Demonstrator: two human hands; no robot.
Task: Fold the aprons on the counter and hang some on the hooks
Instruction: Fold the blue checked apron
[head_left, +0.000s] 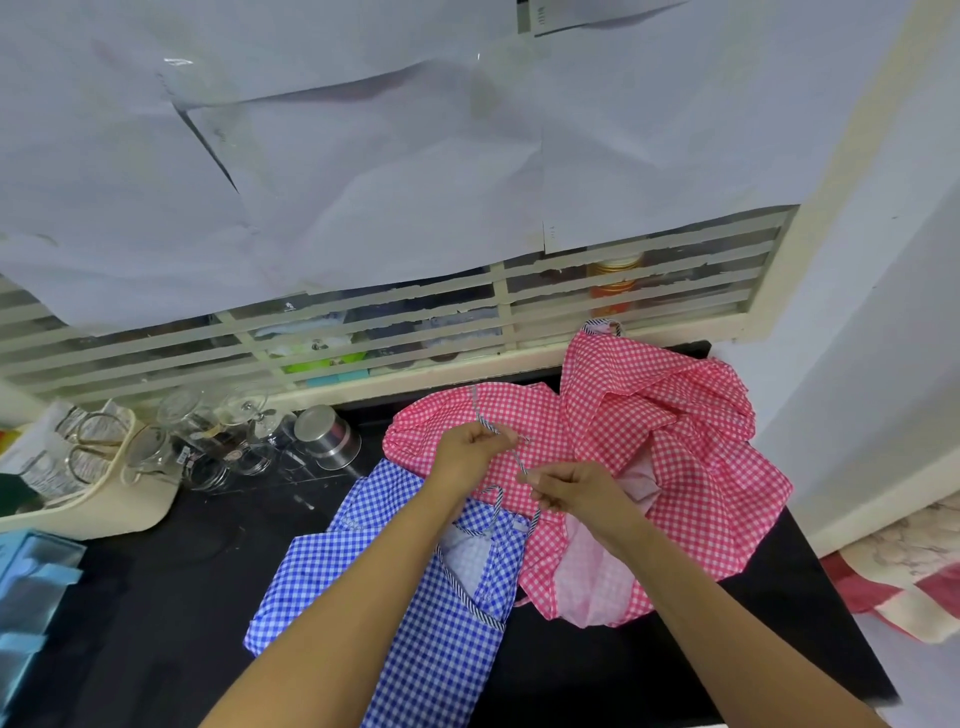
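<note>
A blue checked apron (410, 618) lies flat on the black counter (156, 597), partly under my arms. To its right a pink checked apron (670, 452) lies crumpled in a heap against the wall. A thin striped strap (511, 454) runs between my hands above the pink cloth. My left hand (470, 447) pinches the strap's upper part. My right hand (574, 493) pinches it lower down, fingers curled. Another striped strap loop (493, 512) lies on the blue apron's top edge. No hooks are in view.
Several glass jars (208, 436) and a steel tin (327, 431) stand at the counter's back left beside a cream tray (98, 499). Blue folded items (31, 587) lie at far left. A barred window covered with paper sheets (363, 182) rises behind. A red and cream cloth (909, 597) lies on the floor at right.
</note>
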